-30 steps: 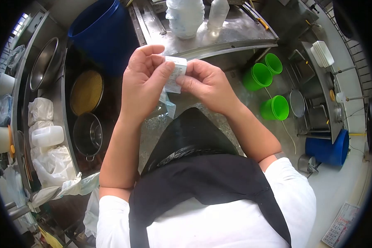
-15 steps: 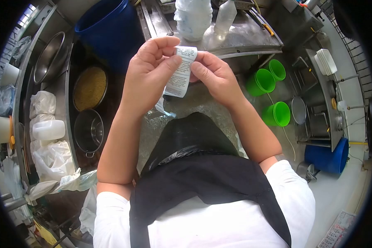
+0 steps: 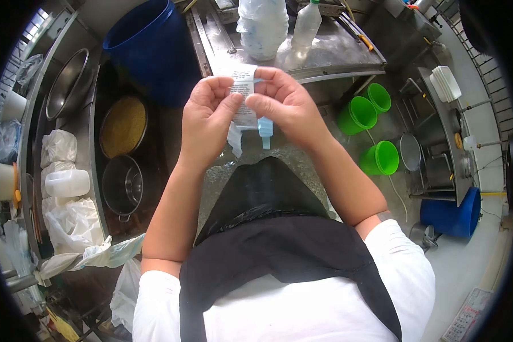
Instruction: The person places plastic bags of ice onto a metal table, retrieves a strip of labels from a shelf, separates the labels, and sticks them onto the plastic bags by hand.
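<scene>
Both hands are in front of me, above my dark apron. A small white printed label (image 3: 243, 86), covered in lines of tiny text, stands upright between them. My left hand (image 3: 207, 119) pinches its left edge between thumb and fingers. On the right edge, the thumb and curled fingers of my right hand (image 3: 290, 105) grip the same label. Below and behind it hangs a light blue strip (image 3: 265, 128), and a crumpled whitish piece (image 3: 234, 140) dangles beside my left hand. Whether these pieces are joined to the label is hidden by the fingers.
Ahead is a metal table (image 3: 330, 60) with a stack of whitish plastic containers (image 3: 261, 31) and a clear bottle (image 3: 306, 28). Green buckets (image 3: 360, 118) stand at right. At left are a large blue barrel (image 3: 148, 57), a pan of yellowish grains (image 3: 122, 126) and a metal pot (image 3: 121, 185).
My hands have turned the label and brought it slightly lower and left. The right hand has shifted left, and more of the light blue strip now shows beneath.
</scene>
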Motion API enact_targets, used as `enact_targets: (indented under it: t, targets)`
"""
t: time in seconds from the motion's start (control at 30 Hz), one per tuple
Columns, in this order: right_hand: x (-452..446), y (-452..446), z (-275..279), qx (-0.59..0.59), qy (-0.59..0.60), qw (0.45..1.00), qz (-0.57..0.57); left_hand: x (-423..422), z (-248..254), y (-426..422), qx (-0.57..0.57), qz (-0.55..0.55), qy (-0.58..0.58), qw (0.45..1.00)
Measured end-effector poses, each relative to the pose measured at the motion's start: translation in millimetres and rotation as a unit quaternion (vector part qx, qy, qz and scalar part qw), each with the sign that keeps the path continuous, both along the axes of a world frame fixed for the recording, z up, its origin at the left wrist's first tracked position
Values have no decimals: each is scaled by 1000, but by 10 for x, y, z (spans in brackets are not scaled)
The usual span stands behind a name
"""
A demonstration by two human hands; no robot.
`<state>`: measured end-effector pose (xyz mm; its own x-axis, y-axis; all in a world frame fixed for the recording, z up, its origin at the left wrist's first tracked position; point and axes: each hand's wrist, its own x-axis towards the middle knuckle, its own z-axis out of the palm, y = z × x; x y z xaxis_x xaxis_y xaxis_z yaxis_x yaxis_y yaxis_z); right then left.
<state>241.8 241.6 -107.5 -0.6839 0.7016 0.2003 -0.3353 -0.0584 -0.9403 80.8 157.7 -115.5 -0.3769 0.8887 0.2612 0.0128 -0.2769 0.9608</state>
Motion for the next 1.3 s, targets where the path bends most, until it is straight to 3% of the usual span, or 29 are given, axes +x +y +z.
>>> enact_targets:
  t: [0.17, 0.27, 0.33, 0.4, 0.47, 0.6, 0.67, 0.77, 0.8, 0.87, 0.9, 1.0, 1.07, 1.13, 1.2, 1.3]
  targets:
    - [48, 29, -102, -23, -59, 996, 58, -52, -35, -10, -14, -7, -14, 1000]
    - [-15, 28, -131, -98, 53, 994, -8, 17, -264, -71, 61, -89, -48, 993]
    - [-5, 20, -10, -118, 81, 989, -35, 111, -376, -163, 37, -48, 182, 982]
    - [45, 65, 43, -158, 135, 977, -46, 163, -506, -206, 8, -64, 210, 976]
    - [73, 99, 37, -163, 139, 975, -59, 140, -659, -187, 39, 4, 409, 912]
    - [103, 118, 38, -134, 138, 977, -88, 93, -621, -261, -19, 40, 411, 910]
    - [121, 114, 29, -118, 139, 978, -106, 45, -615, -291, -20, 56, 394, 917]
    - [152, 147, 17, -80, 120, 977, -159, 18, -577, -364, -46, 48, 243, 968]
    - [166, 156, 20, -77, 123, 976, -163, -21, -547, -398, -43, 45, 244, 968]
    - [207, 165, 17, -72, 126, 974, -172, -130, -469, -455, -122, -102, 176, 971]
    - [221, 175, 5, -66, 131, 975, -166, -127, -427, -434, -75, -114, 194, 971]
    - [223, 171, 3, -56, 141, 975, -162, -163, -408, -446, -91, -187, 110, 972]
    - [216, 163, 20, -52, 144, 974, -166, -185, -414, -442, -94, -210, 113, 967]
    - [219, 142, 61, -59, 144, 973, -170, -125, -405, -460, -163, -232, -126, 951]
    - [232, 110, 127, -67, 145, 972, -174, -128, -427, -446, -151, -225, -150, 951]
    - [249, 72, 212, -131, 175, 963, -156, -211, -591, -400, -134, -295, -282, 903]
